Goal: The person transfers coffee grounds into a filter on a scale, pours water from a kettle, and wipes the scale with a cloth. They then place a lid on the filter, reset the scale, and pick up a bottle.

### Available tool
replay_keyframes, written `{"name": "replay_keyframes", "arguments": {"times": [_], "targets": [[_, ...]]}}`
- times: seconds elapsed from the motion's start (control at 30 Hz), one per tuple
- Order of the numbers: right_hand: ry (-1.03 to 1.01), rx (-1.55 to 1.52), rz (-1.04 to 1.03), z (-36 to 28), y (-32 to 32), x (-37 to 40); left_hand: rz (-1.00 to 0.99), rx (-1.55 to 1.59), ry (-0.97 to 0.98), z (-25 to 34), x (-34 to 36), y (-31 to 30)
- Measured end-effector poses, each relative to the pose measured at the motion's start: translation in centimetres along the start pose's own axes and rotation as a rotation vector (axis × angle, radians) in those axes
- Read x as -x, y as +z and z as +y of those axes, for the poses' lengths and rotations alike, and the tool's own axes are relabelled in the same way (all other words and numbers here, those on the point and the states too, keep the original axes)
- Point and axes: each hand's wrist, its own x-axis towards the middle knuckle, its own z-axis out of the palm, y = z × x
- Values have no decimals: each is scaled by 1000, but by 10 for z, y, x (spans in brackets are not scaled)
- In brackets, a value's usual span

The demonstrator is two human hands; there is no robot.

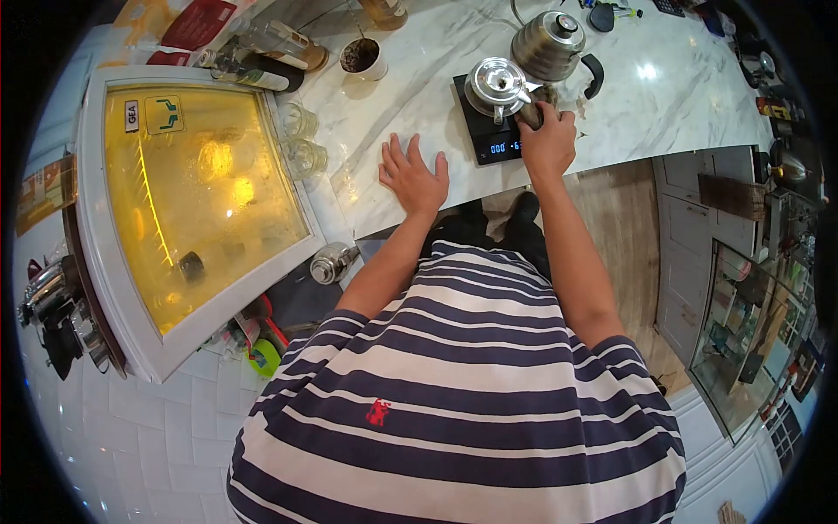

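Observation:
My left hand (415,177) lies flat on the white marble counter (375,131), fingers spread, holding nothing. My right hand (550,141) is closed at the right edge of a black digital scale (485,131) with a lit blue display. Its fingers grip a brownish-grey piece (532,112) beside the steel pot; I cannot make out what it is. The round, lidded steel pot (497,84), with a small spout toward me, stands on the scale. Just behind it, to the right, is a steel gooseneck kettle (548,45) with a black handle.
A paper cup (362,59) with dark contents stands at the back left, near bottles (284,45). Two clear glasses (305,157) sit beside a white-framed yellow panel (201,192). Below the counter's left edge is a steel container (332,262).

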Motion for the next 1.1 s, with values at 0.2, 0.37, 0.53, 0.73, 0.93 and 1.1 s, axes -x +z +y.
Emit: {"name": "replay_keyframes", "arguments": {"times": [0.2,0.37,0.53,0.73,0.93,1.1], "targets": [[26,24,82,25,-4,-23,5,-8,3,0,1,2],[-17,-130,97,77,-15,-23,7,-3,-2,0,0,1],[10,-174,135,141,-24,-15,10,-31,8,0,0,2],[-162,-124,183,202,-22,-115,16,-63,16,0,0,3],[-303,30,-13,176,-13,-214,30,-88,19,-2,1,7],[-463,215,-77,171,12,-223,42,-101,26,-1,1,7]]}}
